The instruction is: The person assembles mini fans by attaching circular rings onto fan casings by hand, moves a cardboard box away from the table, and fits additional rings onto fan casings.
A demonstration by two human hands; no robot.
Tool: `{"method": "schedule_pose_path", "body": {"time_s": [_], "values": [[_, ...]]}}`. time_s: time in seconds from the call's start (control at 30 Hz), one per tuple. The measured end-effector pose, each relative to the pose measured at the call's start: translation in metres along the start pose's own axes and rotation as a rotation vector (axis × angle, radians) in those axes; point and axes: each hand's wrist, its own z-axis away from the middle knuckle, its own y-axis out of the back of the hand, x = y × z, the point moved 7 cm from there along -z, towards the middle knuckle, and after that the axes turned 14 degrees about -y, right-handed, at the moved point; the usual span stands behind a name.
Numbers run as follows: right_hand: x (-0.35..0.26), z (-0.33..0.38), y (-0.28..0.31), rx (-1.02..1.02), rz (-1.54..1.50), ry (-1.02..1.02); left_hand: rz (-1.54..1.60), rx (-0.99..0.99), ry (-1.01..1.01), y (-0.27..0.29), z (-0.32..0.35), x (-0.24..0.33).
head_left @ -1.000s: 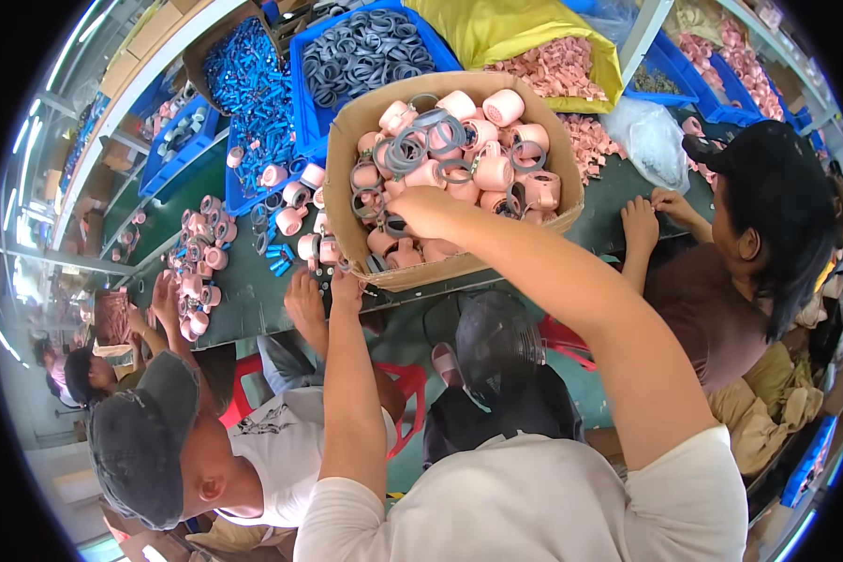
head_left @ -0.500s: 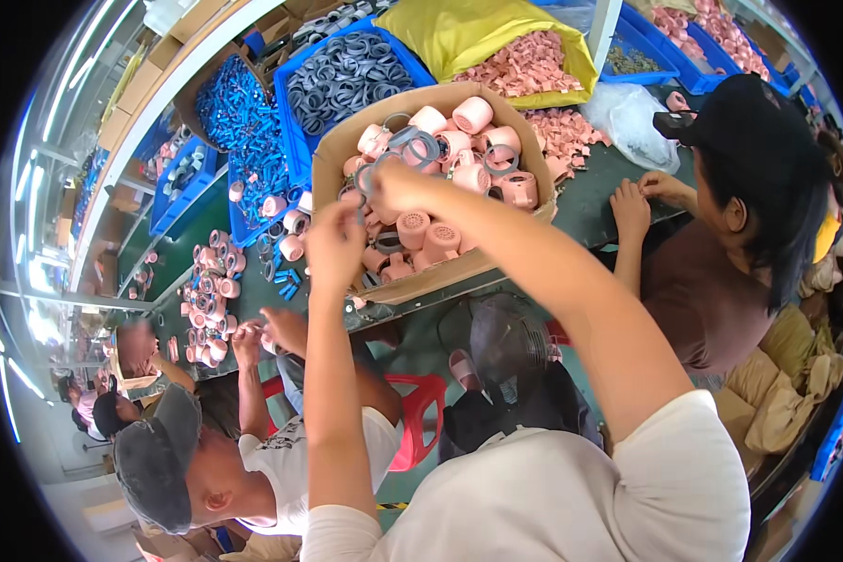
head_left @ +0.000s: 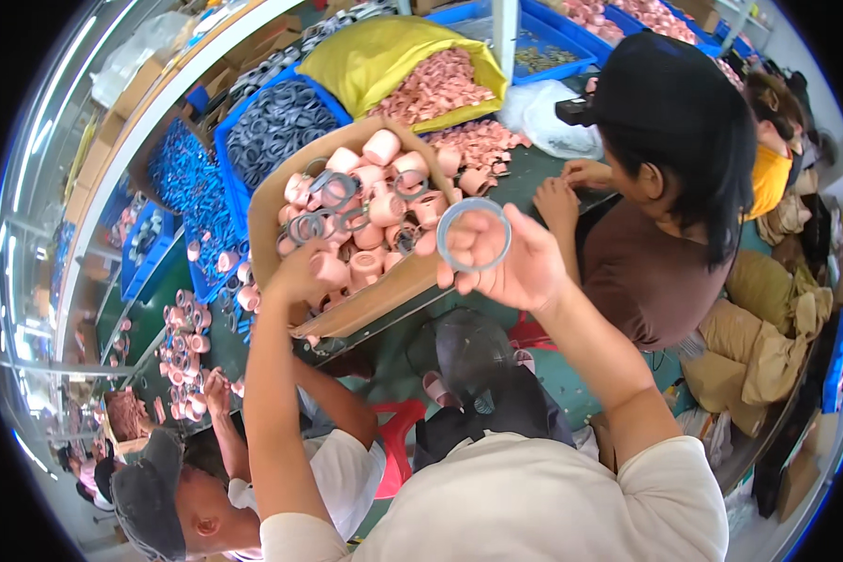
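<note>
The half-curled right hand point(head_left: 520, 260) holds a grey ring point(head_left: 475, 203), probably light, pliant, best rim-gripped; left hand point(head_left: 300, 273), grip unclear.

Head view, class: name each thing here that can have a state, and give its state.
Cardboard box: open, filled with pink parts and loose gray rings.
Right hand: gripping a ring.
Held ring: facing the camera.
Left hand: at the box's left side, grip unclear.
Yellow sack: open, pink chips showing.
Plastic bag: crumpled.
</note>
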Motion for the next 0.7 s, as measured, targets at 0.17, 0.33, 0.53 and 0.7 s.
{"method": "schedule_pose_path", "body": {"time_s": [0.17,0.33,0.53,0.7], "values": [[0.007,0.016,-0.014,-0.016,0.015,-0.012,0.668,0.353,0.019,0.038,0.023,0.098],[0.013,0.010,-0.028,-0.022,0.186,0.027,1.155,0.800,-0.123,0.015,0.045,0.142],[0.021,0.008,-0.040,0.237,0.690,0.252,1.166,0.806,-0.205,-0.017,0.036,0.185],[0.028,0.014,-0.071,0.134,1.152,0.393,1.214,0.623,-0.215,-0.031,0.043,0.179]]}}
